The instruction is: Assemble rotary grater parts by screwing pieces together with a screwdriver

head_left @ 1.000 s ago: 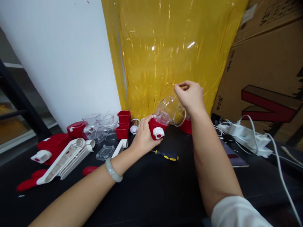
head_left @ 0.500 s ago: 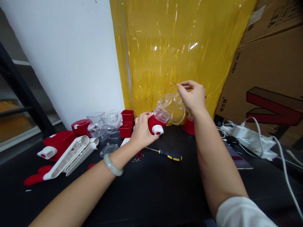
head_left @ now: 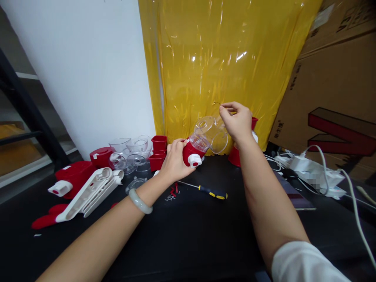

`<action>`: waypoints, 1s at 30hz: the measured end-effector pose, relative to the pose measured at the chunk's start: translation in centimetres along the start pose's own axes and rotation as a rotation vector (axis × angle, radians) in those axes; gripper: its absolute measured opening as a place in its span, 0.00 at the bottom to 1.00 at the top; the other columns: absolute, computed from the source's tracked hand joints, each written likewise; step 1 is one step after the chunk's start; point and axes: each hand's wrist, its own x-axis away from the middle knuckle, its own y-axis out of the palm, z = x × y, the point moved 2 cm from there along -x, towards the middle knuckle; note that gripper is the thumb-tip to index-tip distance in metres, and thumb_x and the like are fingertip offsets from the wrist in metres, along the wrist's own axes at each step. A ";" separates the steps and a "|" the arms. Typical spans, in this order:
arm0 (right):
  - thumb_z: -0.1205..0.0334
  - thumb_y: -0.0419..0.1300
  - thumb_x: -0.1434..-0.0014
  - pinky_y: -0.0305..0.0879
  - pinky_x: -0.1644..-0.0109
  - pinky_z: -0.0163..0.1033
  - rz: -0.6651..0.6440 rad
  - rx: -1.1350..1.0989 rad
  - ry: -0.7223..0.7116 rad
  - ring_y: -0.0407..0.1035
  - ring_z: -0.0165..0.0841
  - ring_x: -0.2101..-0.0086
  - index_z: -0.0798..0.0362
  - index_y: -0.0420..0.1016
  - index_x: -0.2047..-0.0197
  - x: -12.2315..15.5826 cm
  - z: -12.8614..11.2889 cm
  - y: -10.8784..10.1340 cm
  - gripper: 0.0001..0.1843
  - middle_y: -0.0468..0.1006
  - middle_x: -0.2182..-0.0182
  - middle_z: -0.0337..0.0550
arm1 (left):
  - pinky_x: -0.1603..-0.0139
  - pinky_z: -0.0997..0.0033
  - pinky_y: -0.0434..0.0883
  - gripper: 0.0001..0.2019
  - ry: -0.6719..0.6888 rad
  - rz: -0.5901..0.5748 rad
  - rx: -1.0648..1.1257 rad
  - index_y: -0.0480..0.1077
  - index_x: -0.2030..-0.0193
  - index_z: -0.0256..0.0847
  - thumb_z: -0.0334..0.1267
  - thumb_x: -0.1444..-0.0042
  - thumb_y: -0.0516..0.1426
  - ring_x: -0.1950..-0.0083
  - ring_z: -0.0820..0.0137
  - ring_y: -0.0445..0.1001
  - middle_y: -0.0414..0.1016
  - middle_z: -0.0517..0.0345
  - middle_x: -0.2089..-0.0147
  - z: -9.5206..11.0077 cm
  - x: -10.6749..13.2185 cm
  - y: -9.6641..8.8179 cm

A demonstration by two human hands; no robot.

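Observation:
My left hand is closed round a red plastic housing with a white knob. A clear plastic part with round openings sits on its upper side, tilted up to the right. Above that part, my right hand is raised with thumb and fingers pinched together. From its fingertips a thin, dark, wire-like piece sticks out to the left; its kind is too small to make out. Below the hands lies a screwdriver with a blue and yellow handle, beside several small screws.
At left are another red housing, long white plastic parts and several clear parts. Red square cups stand by the yellow sheet. A red-based object is partly behind my right arm. Cables and a power strip lie right.
My right hand has shifted slightly left and down, uncovering more of the red and white object behind it. The left hand's hold on the housing is unchanged; the view has shifted a little.

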 end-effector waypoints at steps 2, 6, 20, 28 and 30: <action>0.47 0.49 0.34 0.72 0.50 0.52 0.008 -0.002 0.003 0.76 0.40 0.59 0.54 0.79 0.47 0.0 0.2 0.2 0.26 0.80 0.59 0.50 | 0.34 0.45 0.64 0.38 -0.014 -0.006 -0.001 0.57 0.38 0.41 0.43 0.53 0.69 0.36 0.48 0.65 0.63 0.42 0.37 0.0 0.1 0.2; 0.48 0.52 0.36 0.73 0.50 0.51 0.037 -0.035 0.029 0.77 0.40 0.60 0.54 0.80 0.50 -0.1 0.3 0.6 0.24 0.81 0.59 0.50 | 0.33 0.43 0.64 0.45 -0.069 -0.008 0.003 0.53 0.33 0.41 0.43 0.55 0.71 0.34 0.46 0.64 0.62 0.40 0.34 0.0 0.5 0.7; 0.48 0.66 0.44 0.78 0.62 0.42 -0.032 -0.590 -0.285 0.78 0.37 0.62 0.48 0.83 0.58 1.1 -1.8 -0.1 0.16 0.83 0.60 0.44 | 0.29 0.46 0.59 0.40 -0.361 -0.634 0.954 0.65 0.34 0.42 0.59 0.48 0.67 0.29 0.46 0.64 0.67 0.41 0.30 -3.5 -0.8 -0.8; 0.44 0.68 0.45 0.78 0.62 0.41 -0.220 -0.743 -0.302 0.79 0.36 0.61 0.49 0.83 0.59 1.9 -3.7 0.2 0.19 0.83 0.60 0.44 | 0.29 0.49 0.60 0.40 -0.381 -0.892 1.084 0.67 0.35 0.43 0.45 0.55 0.73 0.29 0.48 0.65 0.71 0.47 0.33 -1.7 0.4 -1.1; 0.43 0.68 0.46 0.78 0.61 0.42 -0.225 -0.757 -0.299 0.79 0.37 0.61 0.49 0.83 0.60 2.0 -3.8 0.2 0.19 0.83 0.60 0.45 | 0.28 0.49 0.59 0.42 -0.382 -0.902 1.101 0.66 0.34 0.42 0.44 0.56 0.73 0.29 0.48 0.65 0.71 0.46 0.33 -1.6 0.6 -0.7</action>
